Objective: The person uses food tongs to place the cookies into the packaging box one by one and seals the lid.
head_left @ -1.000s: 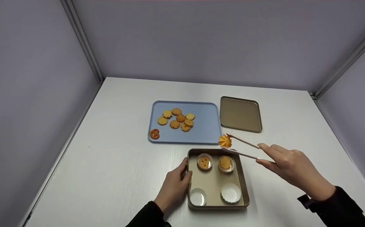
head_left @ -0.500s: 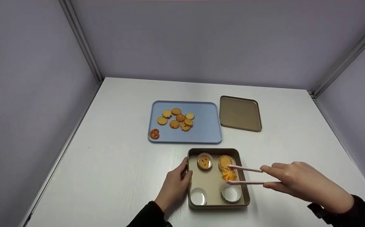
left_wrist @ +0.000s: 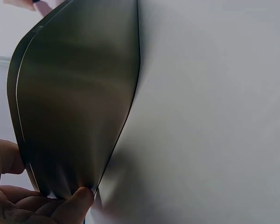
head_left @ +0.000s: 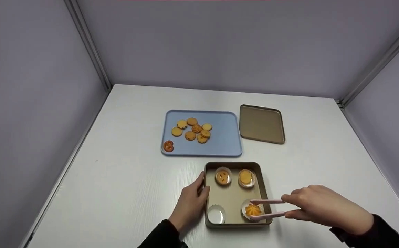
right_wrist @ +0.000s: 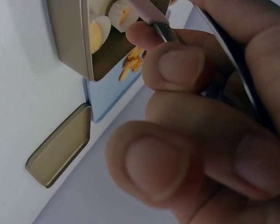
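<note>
My right hand (head_left: 326,208) pinches a pair of pink-tipped tongs (head_left: 268,216) between thumb and fingers. Between the tong tips is an orange, star-ridged cookie (head_left: 253,209), down in the white paper cup at the near right of a square, bronze-coloured tin (head_left: 228,196). My left hand (head_left: 190,203) grips the left wall of that tin, its thumb (left_wrist: 8,156) over the rim and the other fingers (left_wrist: 77,205) along the outside. A dotted round cookie (head_left: 223,177) and a yellow cookie (head_left: 245,177) sit in the two far cups. The near-left cup (head_left: 216,214) has no cookie in it.
Behind the tin lies a blue tray (head_left: 223,144) bearing several cookies (head_left: 190,135) and a pretzel-shaped one (head_left: 168,146) at its near-left corner. A flat bronze-coloured lid (head_left: 262,124) is to the right of the tray. Grey panels enclose the white table (head_left: 123,172).
My right hand has brought the star-ridged cookie in the tongs from above the tin's far edge toward me, down into the near-right paper cup. My left hand has stayed on the tin.
</note>
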`<state>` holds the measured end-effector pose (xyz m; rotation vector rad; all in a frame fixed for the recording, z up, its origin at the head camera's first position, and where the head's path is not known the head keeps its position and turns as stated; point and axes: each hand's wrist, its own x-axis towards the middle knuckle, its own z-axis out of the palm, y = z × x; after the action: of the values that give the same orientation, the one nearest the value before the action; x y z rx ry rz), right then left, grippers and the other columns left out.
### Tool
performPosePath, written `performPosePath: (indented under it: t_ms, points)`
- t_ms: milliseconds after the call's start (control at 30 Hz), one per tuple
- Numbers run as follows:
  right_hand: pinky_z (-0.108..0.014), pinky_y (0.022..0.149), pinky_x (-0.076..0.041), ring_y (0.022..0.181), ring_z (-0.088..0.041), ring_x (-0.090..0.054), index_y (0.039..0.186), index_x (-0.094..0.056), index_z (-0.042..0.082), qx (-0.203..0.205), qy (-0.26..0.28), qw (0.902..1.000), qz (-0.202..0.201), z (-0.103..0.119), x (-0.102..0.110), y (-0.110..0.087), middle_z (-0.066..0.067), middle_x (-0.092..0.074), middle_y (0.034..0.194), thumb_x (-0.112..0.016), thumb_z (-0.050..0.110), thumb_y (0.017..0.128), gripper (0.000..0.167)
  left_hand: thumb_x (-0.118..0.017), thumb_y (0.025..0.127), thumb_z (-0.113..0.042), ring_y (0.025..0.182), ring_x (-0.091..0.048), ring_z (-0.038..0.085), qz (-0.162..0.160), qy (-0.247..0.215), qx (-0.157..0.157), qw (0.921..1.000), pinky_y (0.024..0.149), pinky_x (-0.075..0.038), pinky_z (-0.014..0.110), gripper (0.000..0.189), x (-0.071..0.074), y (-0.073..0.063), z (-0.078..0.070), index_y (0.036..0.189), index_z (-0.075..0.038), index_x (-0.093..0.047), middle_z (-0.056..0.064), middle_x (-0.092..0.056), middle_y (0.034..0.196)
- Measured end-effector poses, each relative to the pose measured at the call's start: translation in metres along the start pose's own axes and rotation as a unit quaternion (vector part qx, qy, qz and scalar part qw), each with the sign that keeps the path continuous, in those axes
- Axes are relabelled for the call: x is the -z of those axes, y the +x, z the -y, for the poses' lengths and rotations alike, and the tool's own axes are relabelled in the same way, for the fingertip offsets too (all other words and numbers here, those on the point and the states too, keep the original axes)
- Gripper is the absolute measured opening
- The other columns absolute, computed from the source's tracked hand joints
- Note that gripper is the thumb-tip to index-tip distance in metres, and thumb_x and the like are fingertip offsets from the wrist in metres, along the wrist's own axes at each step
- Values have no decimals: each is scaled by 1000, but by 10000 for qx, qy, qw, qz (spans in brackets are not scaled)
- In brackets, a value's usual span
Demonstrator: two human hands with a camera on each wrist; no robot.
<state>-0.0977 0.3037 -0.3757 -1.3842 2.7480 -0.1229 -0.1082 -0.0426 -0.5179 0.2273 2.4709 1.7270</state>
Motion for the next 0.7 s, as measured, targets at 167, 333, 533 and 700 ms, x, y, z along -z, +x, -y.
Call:
performPosePath:
  t_ms: [167,333,533,700]
  points:
    - [-21,46,-28,53,1,-33,77,-53,23,-350,-3,9982,488,2,-5,6,18,-43,62,-79,35,86,30,-54,106,-20,141,-46,32,-17,44,9,10000,118,-37,45,58,-1,0,1,156,2,-36,20,-47,153]
    - [-23,45,-29,52,-1,-37,78,-57,22,-417,-50,9972,619,3,-11,12,15,-50,63,-79,38,87,29,-54,106,-20,142,-46,32,-17,12,17,10000,118,-36,45,58,0,0,0,157,2,-35,20,-46,154]
    - [-23,43,-29,51,-2,-37,77,-55,21,-477,-185,9973,522,2,-13,18,14,-49,62,-79,38,87,31,-54,106,-19,142,-46,33,-32,21,44,10000,119,-36,46,57,0,0,-1,156,2,-36,21,-46,154]
    - [-24,44,-31,52,-2,-40,80,-58,20,-528,-156,9972,510,0,-12,19,14,-52,64,-78,37,88,28,-54,106,-20,142,-46,32,-8,14,33,10000,119,-36,45,58,-1,0,0,157,2,-35,21,-46,154]
